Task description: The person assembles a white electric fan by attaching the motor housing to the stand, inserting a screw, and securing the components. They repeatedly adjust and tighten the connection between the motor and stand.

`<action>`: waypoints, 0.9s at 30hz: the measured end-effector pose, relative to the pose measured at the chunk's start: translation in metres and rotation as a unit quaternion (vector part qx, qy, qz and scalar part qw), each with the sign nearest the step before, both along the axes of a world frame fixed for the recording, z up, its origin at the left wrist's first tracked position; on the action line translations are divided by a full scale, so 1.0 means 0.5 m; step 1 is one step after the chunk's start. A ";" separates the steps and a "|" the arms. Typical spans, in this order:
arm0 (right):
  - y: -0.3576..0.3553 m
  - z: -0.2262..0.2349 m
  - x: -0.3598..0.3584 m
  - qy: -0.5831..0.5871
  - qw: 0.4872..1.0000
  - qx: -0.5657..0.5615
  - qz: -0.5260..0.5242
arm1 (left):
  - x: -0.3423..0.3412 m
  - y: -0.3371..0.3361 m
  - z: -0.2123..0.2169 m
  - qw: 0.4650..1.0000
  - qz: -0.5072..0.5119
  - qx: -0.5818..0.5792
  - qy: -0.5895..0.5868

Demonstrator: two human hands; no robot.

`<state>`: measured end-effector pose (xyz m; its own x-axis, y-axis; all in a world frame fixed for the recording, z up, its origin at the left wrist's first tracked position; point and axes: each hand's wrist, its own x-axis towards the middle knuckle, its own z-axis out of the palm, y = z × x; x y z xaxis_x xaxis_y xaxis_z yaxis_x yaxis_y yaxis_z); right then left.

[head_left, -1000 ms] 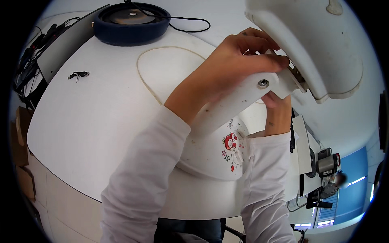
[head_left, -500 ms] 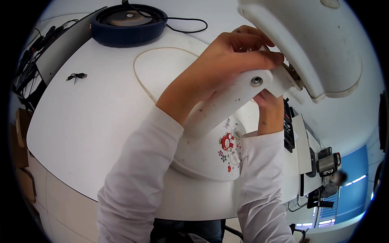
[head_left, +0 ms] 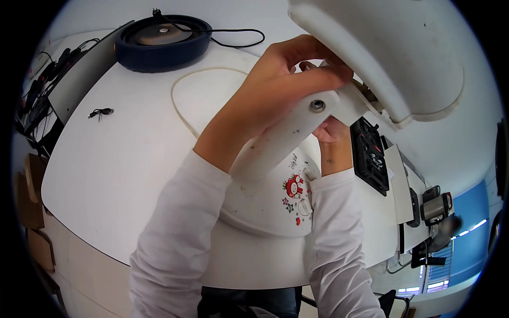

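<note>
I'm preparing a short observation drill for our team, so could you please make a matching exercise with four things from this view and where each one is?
Things
1. Dark blue round object
2. Small bundled black cable
3. Black case
4. Left hand

Places
A. To the right of the right hand
B. At the joint of the white appliance
C. At the far side, a black cord running over its rim
D. Lying on the left part of the white table

Pairs: 1-C, 2-D, 3-A, 4-B
</note>
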<state>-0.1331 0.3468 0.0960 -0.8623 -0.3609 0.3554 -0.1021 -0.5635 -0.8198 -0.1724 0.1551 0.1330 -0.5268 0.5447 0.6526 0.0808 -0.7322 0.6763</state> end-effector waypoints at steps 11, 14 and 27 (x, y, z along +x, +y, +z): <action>-0.025 -0.011 -0.022 0.124 0.926 0.188 -0.303 | 0.016 -0.008 0.019 0.998 -0.055 -0.005 0.006; -0.073 0.010 0.001 0.149 0.939 0.134 -0.279 | 0.012 -0.009 0.015 0.999 -0.044 -0.012 0.016; -0.056 0.063 0.049 0.122 0.923 0.192 -0.311 | 0.010 -0.007 0.014 0.999 -0.020 0.001 0.046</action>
<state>-0.1087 0.3189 0.1276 -0.8560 0.0375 0.5156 -0.5162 -0.0071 -0.8564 -0.1674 0.1514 0.1399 -0.4427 0.5633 0.6976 0.1131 -0.7367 0.6667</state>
